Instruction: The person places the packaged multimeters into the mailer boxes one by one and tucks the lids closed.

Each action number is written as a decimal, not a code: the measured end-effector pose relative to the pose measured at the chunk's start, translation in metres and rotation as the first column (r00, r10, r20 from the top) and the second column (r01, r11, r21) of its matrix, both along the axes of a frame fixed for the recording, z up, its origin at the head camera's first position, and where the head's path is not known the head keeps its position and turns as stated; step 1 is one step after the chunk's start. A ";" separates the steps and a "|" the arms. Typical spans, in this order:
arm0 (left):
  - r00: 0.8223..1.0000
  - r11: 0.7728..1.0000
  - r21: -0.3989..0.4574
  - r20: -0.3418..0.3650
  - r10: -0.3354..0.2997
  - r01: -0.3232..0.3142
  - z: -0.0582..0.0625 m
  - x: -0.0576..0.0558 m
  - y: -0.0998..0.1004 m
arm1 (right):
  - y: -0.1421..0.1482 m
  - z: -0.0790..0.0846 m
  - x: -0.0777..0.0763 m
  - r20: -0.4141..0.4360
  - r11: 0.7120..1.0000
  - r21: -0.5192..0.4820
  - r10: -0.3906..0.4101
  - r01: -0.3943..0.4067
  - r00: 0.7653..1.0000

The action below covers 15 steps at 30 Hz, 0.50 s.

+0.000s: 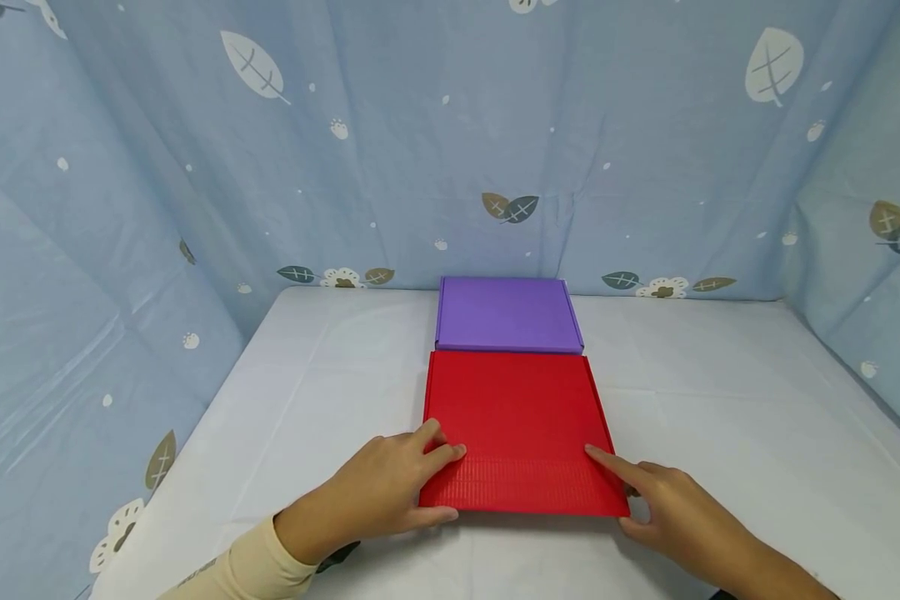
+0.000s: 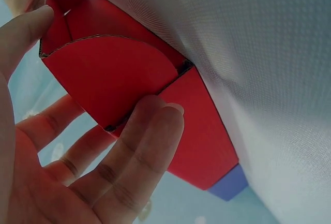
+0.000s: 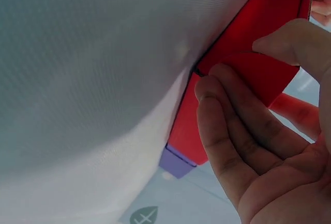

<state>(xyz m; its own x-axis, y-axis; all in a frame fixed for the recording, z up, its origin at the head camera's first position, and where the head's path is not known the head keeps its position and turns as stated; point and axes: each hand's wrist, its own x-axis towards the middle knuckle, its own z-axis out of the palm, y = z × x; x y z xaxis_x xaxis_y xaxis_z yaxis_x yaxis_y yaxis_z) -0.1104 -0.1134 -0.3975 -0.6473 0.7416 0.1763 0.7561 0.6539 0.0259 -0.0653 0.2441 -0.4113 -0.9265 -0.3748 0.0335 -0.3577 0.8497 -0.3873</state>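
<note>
A flat red cardboard box point(image 1: 521, 408) lies in front of me, its near edge facing me. My left hand point(image 1: 382, 479) holds its near left corner, two fingers on the lid and the thumb at the front edge. In the left wrist view, a side flap with a curved edge point(image 2: 108, 74) stands out at the gaping front, the other fingers beside it. My right hand point(image 1: 667, 504) grips the near right corner, index finger on the lid and thumb at the front. In the right wrist view, its remaining fingers point(image 3: 227, 120) touch the box's side and curved flap.
A closed purple box point(image 1: 508, 314) lies directly behind the red one, near the back curtain. White cloth point(image 1: 330, 392) covers the table. Blue leaf-patterned curtains point(image 1: 435, 142) hang at the back and both sides.
</note>
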 end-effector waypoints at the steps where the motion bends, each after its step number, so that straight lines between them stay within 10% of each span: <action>1: 1.000 1.000 0.000 0.002 0.000 0.000 0.000 0.000 0.000 | 0.000 0.000 0.000 0.013 1.000 0.000 -0.004 0.004 1.000; 15: 0.999 1.000 0.007 0.033 -0.004 0.003 0.000 -0.002 0.000 | 0.006 -0.003 -0.004 -0.003 0.997 -0.049 0.053 -0.053 0.999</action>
<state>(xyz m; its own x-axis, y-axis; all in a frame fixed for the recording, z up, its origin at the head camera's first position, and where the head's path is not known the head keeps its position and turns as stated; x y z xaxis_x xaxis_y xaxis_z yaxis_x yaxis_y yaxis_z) -0.1122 -0.1130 -0.3972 -0.6502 0.7427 0.1600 0.7571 0.6510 0.0551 -0.0692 0.2499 -0.4146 -0.9053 -0.4212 0.0550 -0.4025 0.8094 -0.4275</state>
